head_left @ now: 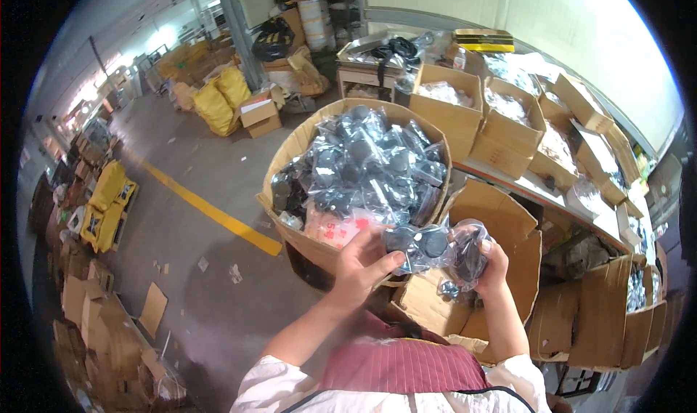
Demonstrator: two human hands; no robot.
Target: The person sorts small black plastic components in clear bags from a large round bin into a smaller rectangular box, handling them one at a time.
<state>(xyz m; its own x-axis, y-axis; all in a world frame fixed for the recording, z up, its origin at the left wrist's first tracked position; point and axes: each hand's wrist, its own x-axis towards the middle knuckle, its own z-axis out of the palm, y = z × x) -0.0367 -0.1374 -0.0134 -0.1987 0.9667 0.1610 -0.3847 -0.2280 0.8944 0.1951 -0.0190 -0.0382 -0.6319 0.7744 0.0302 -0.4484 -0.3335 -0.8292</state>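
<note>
My left hand (367, 262) is closed on a clear plastic bag with round black parts (425, 244) inside. In my right hand (494, 265) is another clear bag holding a dark part (468, 259); the two bags touch each other in front of me. Just beyond my hands stands a big cardboard box (282, 224) heaped with similar bagged black parts (363, 159). A white plastic bag with red print (335, 225) lies at the heap's near edge. Below my right hand is an open cardboard box (519, 231) with a small bagged part (449, 289) at its bottom.
Along the right runs a bench (537, 193) crowded with open cartons (508, 140) of bagged items. More cardboard boxes (602, 311) stand at the lower right. Yellow sacks (221, 100) sit by a pillar, and a yellow line (210, 208) crosses the grey floor.
</note>
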